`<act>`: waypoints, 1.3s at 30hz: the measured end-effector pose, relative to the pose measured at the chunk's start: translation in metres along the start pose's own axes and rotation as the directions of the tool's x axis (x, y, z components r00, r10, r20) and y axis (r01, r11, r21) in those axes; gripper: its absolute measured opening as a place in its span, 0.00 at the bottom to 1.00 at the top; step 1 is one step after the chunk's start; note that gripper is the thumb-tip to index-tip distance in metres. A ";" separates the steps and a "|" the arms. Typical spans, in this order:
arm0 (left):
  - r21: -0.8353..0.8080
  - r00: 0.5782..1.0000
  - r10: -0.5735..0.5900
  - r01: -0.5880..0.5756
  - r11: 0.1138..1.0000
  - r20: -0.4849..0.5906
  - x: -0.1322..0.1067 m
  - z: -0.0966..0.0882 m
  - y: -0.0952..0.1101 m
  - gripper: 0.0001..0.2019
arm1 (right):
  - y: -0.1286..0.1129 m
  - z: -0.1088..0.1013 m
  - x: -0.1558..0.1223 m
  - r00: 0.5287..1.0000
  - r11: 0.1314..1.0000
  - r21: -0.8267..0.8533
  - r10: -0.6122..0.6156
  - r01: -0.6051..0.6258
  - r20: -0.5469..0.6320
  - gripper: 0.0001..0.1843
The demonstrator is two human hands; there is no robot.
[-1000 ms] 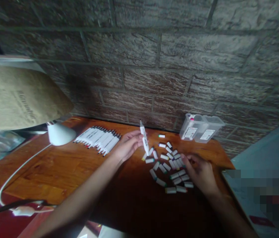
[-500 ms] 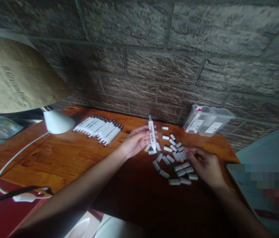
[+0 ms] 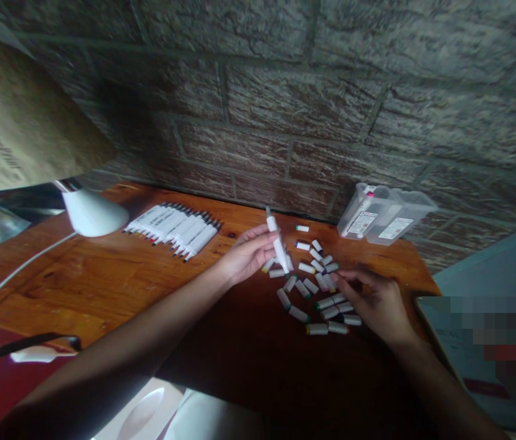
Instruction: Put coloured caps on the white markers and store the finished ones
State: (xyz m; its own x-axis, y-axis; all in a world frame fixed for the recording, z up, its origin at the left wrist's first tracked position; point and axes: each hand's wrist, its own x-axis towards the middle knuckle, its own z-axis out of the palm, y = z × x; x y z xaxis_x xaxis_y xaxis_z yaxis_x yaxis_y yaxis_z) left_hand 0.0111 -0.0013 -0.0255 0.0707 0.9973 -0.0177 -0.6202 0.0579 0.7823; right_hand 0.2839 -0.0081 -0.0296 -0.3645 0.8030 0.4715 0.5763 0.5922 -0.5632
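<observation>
My left hand [image 3: 249, 253] is closed around a white marker [image 3: 278, 245], held slanted with its grey upper end up and its bare tip end low. Below it lie many loose white marker caps [image 3: 306, 267] with coloured ends, scattered over the wooden table. My right hand [image 3: 377, 299] reaches in from the right, thumb and forefinger pinched at the right side of the cap pile. A cap seems to be between those fingertips, mostly hidden by them. Close to this hand several more caps [image 3: 330, 302] lie in rows.
Uncapped white markers [image 3: 173, 229] lie in a neat row at the left of the wooden table [image 3: 102, 287]. A clear plastic case [image 3: 385, 214] with one pink-ended marker stands back right, near the brick wall. A lamp [image 3: 94, 211] with a white cord is at left.
The whole view has shifted slightly left and up. My right hand has closed in on the caps, covering one at the end of a row. The marker in my left hand has tilted a little.
</observation>
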 end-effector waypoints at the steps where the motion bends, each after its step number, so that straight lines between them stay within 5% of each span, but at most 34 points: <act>1: 0.006 1.000 0.011 -0.011 1.000 -0.004 0.000 0.000 0.000 0.10 | -0.001 0.001 0.000 1.000 1.000 0.012 -0.005 0.005 0.004 0.09; 9: -0.011 0.998 0.066 -0.066 0.998 0.019 -0.001 -0.001 0.001 0.13 | -0.018 0.006 -0.001 0.990 0.981 0.159 -0.120 0.108 0.072 0.05; 18: 0.286 0.966 0.070 -0.142 0.948 0.249 -0.014 0.018 -0.015 0.10 | -0.036 0.018 -0.007 0.999 0.970 0.243 0.035 -0.025 -0.036 0.03; 24: 0.304 0.961 0.084 -0.165 0.938 0.262 -0.022 0.028 -0.014 0.11 | -0.036 0.023 -0.010 0.996 0.930 0.359 0.085 -0.083 0.010 0.10; 30: 0.368 0.957 0.067 -0.172 0.914 0.281 -0.023 0.027 -0.019 0.12 | -0.039 0.025 -0.007 0.975 0.800 0.559 0.197 -0.220 0.103 0.12; 34: 0.539 0.955 0.221 -0.296 0.789 0.200 -0.014 0.015 -0.018 0.13 | -0.030 0.016 0.002 0.935 0.668 0.674 0.340 -0.316 0.101 0.12; 39: 0.808 0.856 0.470 -0.427 0.406 0.216 0.001 -0.005 -0.014 0.14 | -0.010 0.006 0.009 0.893 0.529 0.790 0.448 -0.310 0.050 0.16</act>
State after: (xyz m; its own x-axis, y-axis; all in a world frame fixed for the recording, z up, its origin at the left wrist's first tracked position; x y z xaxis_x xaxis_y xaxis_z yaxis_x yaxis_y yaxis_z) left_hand 0.0155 -0.0010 -0.0393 -0.0624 0.8713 0.4868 0.3491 -0.4379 0.8285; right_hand 0.2708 -0.0067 -0.0239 -0.1042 0.9854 0.1347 -0.1608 0.1170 -0.9800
